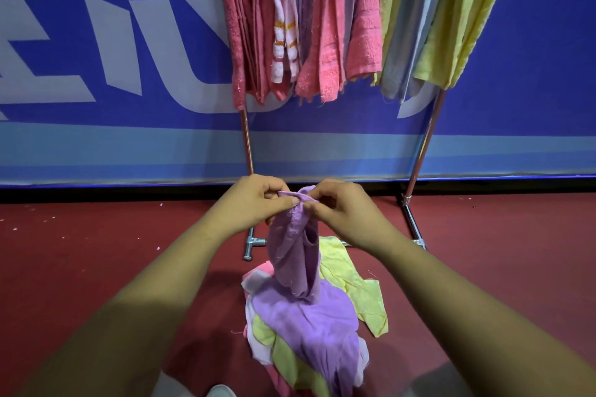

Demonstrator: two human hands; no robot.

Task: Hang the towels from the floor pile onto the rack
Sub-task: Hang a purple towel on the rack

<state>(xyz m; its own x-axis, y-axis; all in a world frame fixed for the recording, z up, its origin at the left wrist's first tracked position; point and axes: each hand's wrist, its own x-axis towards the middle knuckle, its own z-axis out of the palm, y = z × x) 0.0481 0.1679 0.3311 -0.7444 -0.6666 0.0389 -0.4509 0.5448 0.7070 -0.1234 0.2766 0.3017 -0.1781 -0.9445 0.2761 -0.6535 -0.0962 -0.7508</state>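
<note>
Head view, looking down two bare forearms that reach forward and meet in the middle. Nearest, straight below the grip, the pile [290,354] of towels lies on the red floor [96,251]: purple cloth on top, with light green, white and pink layers showing beneath it. A yellow towel [350,272] lies spread flat at the pile's far right side, below and just right of the grip.

Above the pile, the left hand [258,200] and the right hand [342,209] are close together, almost touching. Both pinch the bunched top edge of a purple towel [292,255] between thumb and curled fingers. The towel's top sits right between the two hands, and the rest hangs straight down from the grip in a loose, twisted fold. Its lower end reaches the purple cloth on top of the pile; whether the two are one piece cannot be told.

Just beyond the grip stands the rack [422,145], a metal frame with its foot bars on the floor, one to the left of the hands and one to the right. Its two poles rise on either side of the grip. Behind it a blue banner [129,42] with large pale letters covers the wall. High above the grip, the hanging towels [322,26] fill the rack: deep pink at the left, then white and lilac, salmon pink, pale blue and yellow at the right, packed side by side.
</note>
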